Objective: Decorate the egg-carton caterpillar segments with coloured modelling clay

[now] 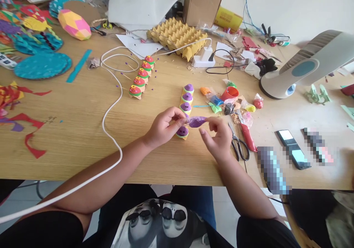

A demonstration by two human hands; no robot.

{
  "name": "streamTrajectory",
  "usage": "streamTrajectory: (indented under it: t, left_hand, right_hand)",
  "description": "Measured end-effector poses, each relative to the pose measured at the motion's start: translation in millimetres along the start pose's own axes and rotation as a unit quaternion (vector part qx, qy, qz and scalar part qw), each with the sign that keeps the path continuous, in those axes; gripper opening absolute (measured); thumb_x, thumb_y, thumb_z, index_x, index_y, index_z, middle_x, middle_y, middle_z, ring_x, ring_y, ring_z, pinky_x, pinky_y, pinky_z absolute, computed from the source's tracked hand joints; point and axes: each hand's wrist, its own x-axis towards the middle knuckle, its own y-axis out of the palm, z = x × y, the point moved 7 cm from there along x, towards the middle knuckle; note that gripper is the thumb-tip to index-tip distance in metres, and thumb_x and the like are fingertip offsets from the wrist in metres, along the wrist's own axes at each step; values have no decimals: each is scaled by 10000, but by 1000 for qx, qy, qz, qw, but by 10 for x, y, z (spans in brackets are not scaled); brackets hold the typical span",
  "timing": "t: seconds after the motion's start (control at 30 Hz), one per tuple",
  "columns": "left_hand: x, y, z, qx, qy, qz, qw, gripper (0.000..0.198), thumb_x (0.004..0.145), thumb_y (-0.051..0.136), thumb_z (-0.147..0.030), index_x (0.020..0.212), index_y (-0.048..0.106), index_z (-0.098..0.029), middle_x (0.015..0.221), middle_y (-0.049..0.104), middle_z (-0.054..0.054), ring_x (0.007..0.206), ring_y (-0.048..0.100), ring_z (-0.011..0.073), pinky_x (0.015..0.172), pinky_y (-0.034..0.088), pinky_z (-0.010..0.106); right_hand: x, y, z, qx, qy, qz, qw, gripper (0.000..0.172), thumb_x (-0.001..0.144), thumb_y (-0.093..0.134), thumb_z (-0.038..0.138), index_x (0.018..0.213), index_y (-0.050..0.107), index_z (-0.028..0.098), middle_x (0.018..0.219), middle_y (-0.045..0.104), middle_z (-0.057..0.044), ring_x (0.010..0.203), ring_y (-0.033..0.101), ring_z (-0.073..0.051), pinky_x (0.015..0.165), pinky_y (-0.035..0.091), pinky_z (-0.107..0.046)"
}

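Note:
A small clear plastic bag of purple modelling clay (pixel 197 121) is held up above the table. My left hand (pixel 168 126) is closed, pinching the bag's gathered end between thumb and fingertips. At the other end, the curled index finger of my right hand (pixel 219 137) touches the bag, with the thumb held apart below it. Behind and below the bag stands a row of egg-carton cups (pixel 186 108) topped with purple clay; the nearest has a small face. My left hand and the bag partly hide this row.
A second carton row (pixel 139 82) with red and green clay stands further back left. Scissors (pixel 238 144) and a red cutter (pixel 249 139) lie right of my right hand. Clay bags surround an orange tape roll (pixel 230 93). A white cable (pixel 104 119) crosses my left forearm.

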Motion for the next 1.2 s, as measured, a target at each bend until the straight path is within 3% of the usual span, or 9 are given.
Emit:
streamTrajectory:
  t: [0.07, 0.1, 0.17, 0.23, 0.33, 0.47, 0.77, 1.07, 1.2]
  left_hand:
    - [0, 46, 69, -57, -43, 26, 997, 208, 947, 662, -368, 896, 612, -172, 837, 663, 9, 727, 640, 106, 669, 523, 212]
    - [-6, 74, 95, -75, -57, 40, 995, 218, 940, 672, -375, 893, 615, -170, 820, 657, 4, 707, 632, 101, 651, 519, 206]
    - [-20, 111, 123, -92, -65, 56, 992, 198, 933, 683, -365, 944, 626, -176, 811, 657, -3, 702, 629, 98, 649, 518, 204]
    - [-19, 100, 112, -82, -44, 50, 994, 171, 937, 682, -331, 1024, 634, -192, 854, 675, 3, 759, 648, 107, 701, 532, 219]
    - [3, 48, 30, -23, 24, 42, 999, 126, 923, 697, -280, 1019, 683, -199, 957, 696, 36, 912, 670, 143, 827, 545, 263]
    - [29, 31, -55, 52, 79, 65, 993, 86, 899, 722, -242, 972, 755, -211, 1014, 706, 51, 996, 677, 162, 903, 543, 279]
    - [13, 53, -69, 105, 107, 87, 985, 88, 875, 755, -273, 950, 780, -234, 1011, 725, 53, 1021, 691, 190, 923, 554, 329]
    - [-4, 20, -131, 128, 148, 25, 980, 35, 882, 737, -207, 865, 761, -225, 927, 720, 31, 943, 676, 164, 879, 549, 325]
    - [4, -11, -127, 122, 123, 1, 985, 43, 900, 720, -241, 893, 757, -221, 949, 720, 39, 952, 668, 170, 909, 542, 335]
  right_hand:
    - [55, -22, -118, 38, 47, 16, 998, 400, 888, 679, 507, 1168, 636, 223, 766, 526, -1, 693, 492, -165, 649, 414, -312]
    - [72, 30, -156, 67, 61, 57, 994, 428, 889, 661, 558, 1154, 651, 222, 787, 543, -11, 719, 505, -172, 665, 421, -319]
    - [65, 182, -195, 130, 83, 153, 976, 389, 895, 647, 582, 972, 692, 203, 794, 571, -26, 745, 532, -173, 698, 431, -327]
    - [31, 287, -234, 180, 121, 198, 956, 392, 922, 634, 547, 770, 645, 186, 745, 553, -20, 712, 524, -157, 686, 417, -319]
    - [-16, 344, -293, 224, 179, 196, 938, 443, 948, 608, 526, 667, 555, 187, 688, 496, 0, 658, 479, -136, 636, 380, -303]
    - [-40, 356, -302, 233, 199, 195, 932, 464, 942, 605, 552, 660, 543, 189, 668, 470, 6, 643, 455, -132, 603, 351, -294]
    - [-28, 368, -250, 204, 199, 203, 937, 496, 968, 551, 564, 645, 499, 192, 660, 462, 9, 634, 438, -126, 615, 343, -298]
    - [-4, 346, -182, 185, 169, 191, 949, 464, 984, 551, 519, 655, 519, 194, 670, 485, -1, 657, 465, -140, 651, 367, -315]
    - [-4, 323, -194, 178, 157, 176, 955, 442, 977, 564, 519, 676, 535, 196, 683, 497, -5, 668, 474, -147, 659, 372, -319]
